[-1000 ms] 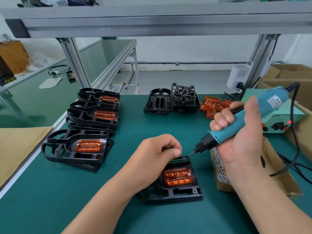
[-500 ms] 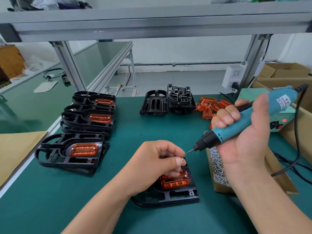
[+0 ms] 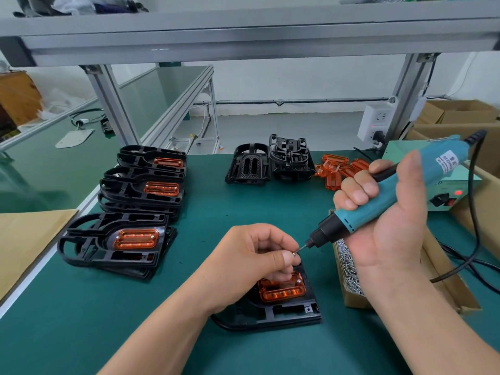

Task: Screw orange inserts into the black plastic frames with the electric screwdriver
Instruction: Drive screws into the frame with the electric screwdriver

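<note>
Thumb and forefinger of the left hand point(image 3: 257, 261) pinch a small screw point(image 3: 293, 254), held right at the bit tip of the screwdriver point(image 3: 392, 193); the other fingers curl above the orange insert point(image 3: 281, 290). The right hand point(image 3: 387, 234) is clenched round the teal screwdriver body, which tilts down to the left. The insert sits in a black frame point(image 3: 284, 312) lying flat near the front edge of the bench point(image 3: 81, 334) — one screw head point(image 3: 298, 280) shows in its right corner. Just right of the frame stands a cardboard box of screws point(image 3: 349, 269). Finished frames point(image 3: 116, 244) are stacked along the left edge; bare frames point(image 3: 249, 166) and loose inserts point(image 3: 341, 169) lie at the far edge.
</note>
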`<action>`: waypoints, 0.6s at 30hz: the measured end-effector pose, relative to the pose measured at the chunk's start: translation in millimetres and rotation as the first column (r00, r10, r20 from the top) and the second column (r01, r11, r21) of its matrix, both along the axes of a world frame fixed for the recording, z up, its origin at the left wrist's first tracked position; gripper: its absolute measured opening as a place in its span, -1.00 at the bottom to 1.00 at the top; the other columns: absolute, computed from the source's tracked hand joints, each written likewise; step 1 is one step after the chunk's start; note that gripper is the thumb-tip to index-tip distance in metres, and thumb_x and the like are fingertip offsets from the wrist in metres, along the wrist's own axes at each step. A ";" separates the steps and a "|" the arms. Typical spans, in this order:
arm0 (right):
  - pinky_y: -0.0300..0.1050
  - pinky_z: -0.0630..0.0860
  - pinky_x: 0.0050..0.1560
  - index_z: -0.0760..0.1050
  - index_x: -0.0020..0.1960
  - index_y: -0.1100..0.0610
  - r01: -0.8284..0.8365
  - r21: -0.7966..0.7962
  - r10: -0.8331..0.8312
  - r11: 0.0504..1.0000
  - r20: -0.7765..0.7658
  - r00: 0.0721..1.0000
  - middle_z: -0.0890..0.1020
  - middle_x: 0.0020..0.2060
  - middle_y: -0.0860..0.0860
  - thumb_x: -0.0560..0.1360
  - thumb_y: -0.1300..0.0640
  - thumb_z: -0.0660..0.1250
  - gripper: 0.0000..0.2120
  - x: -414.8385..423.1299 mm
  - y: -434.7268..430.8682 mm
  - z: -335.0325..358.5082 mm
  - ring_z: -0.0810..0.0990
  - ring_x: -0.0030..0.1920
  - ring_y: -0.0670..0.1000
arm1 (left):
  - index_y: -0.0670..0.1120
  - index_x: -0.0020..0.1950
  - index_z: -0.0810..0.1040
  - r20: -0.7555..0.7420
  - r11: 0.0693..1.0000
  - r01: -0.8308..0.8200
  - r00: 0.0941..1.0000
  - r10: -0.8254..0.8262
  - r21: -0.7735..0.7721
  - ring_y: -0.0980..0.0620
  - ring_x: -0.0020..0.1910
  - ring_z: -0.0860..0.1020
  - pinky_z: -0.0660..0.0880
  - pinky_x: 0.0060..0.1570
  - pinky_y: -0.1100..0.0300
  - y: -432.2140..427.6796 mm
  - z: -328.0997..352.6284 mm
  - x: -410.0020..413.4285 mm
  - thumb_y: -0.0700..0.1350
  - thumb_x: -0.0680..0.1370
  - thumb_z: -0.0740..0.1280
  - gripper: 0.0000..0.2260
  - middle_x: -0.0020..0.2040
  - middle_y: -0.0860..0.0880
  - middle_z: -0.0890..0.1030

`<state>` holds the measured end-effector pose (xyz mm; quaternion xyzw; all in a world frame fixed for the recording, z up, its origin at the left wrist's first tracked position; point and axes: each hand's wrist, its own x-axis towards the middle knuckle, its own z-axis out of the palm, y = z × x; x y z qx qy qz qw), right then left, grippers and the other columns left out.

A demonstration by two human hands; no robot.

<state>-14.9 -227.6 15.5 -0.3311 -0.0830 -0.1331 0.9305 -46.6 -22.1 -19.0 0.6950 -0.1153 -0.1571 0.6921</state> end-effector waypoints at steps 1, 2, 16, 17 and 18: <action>-0.21 0.37 -0.32 0.48 -0.09 0.07 -0.001 -0.006 0.001 1.000 0.005 1.000 0.39 -0.35 -0.06 0.69 -0.22 0.22 -0.62 -0.7 0.0 0.2 0.37 -0.37 -0.09 | -0.05 -0.01 0.73 -0.001 1.000 0.000 1.000 0.000 0.000 -0.01 -0.11 0.71 0.67 -0.02 0.09 0.0 0.0 0.2 -0.23 0.54 0.49 -0.90 -0.05 -0.16 0.75; -0.21 0.37 -0.32 0.48 -0.09 0.07 -0.002 -0.015 0.002 1.000 0.010 1.000 0.39 -0.35 -0.07 0.70 -0.22 0.21 -0.62 -1.0 0.1 0.4 0.37 -0.37 -0.09 | -0.05 -0.01 0.73 0.000 1.000 0.001 1.000 -0.001 0.002 -0.02 -0.11 0.71 0.67 -0.01 0.09 0.1 -0.3 0.5 -0.23 0.54 0.49 -0.90 -0.05 -0.16 0.75; -0.24 0.40 -0.30 0.51 -0.08 0.05 -0.020 -0.019 0.020 1.000 -0.001 1.000 0.42 -0.35 -0.08 0.64 -0.25 0.29 -0.63 0.0 5.8 -4.1 0.39 -0.35 -0.10 | 0.12 0.05 0.68 0.175 0.982 -0.026 0.984 -0.007 0.188 0.05 -0.07 0.70 0.66 0.15 -0.06 2.4 -3.9 1.6 -0.11 0.51 0.50 -0.83 -0.04 0.01 0.76; -0.24 0.40 -0.31 0.51 -0.08 0.05 -0.021 -0.014 0.021 1.000 -0.006 1.000 0.42 -0.35 -0.08 0.66 -0.25 0.26 -0.62 0.2 6.0 -4.7 0.39 -0.35 -0.10 | 0.14 0.06 0.67 0.183 0.979 -0.022 0.983 -0.015 0.202 0.07 -0.07 0.70 0.66 0.15 -0.04 3.1 -4.4 1.7 -0.11 0.52 0.50 -0.82 -0.03 0.03 0.76; -0.24 0.39 -0.31 0.51 -0.08 0.05 -0.022 -0.009 0.022 1.000 -0.012 1.000 0.42 -0.35 -0.07 0.68 -0.25 0.24 -0.62 0.5 6.3 -5.0 0.39 -0.35 -0.09 | 0.15 0.07 0.66 0.191 0.976 -0.022 0.981 -0.021 0.217 0.08 -0.06 0.70 0.66 0.15 -0.03 3.6 -5.0 1.9 -0.10 0.52 0.50 -0.81 -0.03 0.04 0.76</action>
